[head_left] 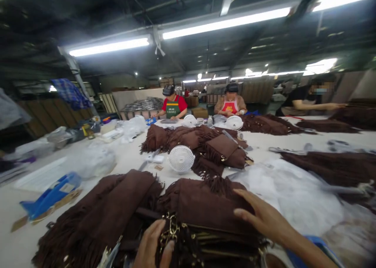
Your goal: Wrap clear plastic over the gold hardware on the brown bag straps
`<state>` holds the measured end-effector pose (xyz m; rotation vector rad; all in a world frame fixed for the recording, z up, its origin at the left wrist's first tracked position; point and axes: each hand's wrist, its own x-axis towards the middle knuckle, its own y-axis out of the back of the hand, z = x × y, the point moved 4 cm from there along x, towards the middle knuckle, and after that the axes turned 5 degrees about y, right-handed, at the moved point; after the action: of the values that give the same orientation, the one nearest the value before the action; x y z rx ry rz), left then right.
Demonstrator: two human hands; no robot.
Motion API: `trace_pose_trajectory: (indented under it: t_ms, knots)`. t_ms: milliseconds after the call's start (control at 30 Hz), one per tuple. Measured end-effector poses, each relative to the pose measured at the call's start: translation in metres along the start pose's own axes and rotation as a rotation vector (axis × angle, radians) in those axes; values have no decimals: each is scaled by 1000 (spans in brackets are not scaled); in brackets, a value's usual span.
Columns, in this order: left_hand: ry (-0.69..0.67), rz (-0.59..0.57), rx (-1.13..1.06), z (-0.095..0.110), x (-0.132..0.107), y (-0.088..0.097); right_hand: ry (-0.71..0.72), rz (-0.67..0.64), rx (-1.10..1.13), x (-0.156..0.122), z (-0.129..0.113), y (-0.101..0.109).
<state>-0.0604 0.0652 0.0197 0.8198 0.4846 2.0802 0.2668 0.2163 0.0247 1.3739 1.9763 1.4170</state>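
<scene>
Nearest the camera, your left hand (150, 245) curves, thumb parted from fingers, at the gold clasps (172, 227) by the stacked brown fringed bags (205, 205); whether it grips cannot be told, while your right hand (264, 215) lies spread at the stack's right edge. Handling of this stack looks under way, the pile (117, 205) at left set aside, finished pieces indistinguishable. White tabletop (127, 160) also carries a fan (181, 159) and plastic wrapping (288, 193); strip lights (226, 23) hang over the workshop, co-workers (174, 109) opposite.

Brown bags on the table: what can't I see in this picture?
Head view: the front brown bags are cut off by the bottom edge.
Head view: the left hand hides bag parts behind it.
Head view: the green apron's writing is blurred and too small.
</scene>
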Motion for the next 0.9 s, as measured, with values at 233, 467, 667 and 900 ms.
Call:
trace_pose_trajectory:
  t_ms: [233, 467, 667, 900]
  knots:
    - [80, -241, 151, 22, 17, -24, 388, 24, -257, -10, -64, -46]
    - [-1, -289, 121, 36, 25, -6, 411, 197, -136, -2, -70, -34]
    - [274, -235, -174, 33, 8, 1, 420, 238, -90, -19, -90, -30]
    - [486, -247, -464, 22, -16, 3, 468, 232, -47, -37, -96, -28]
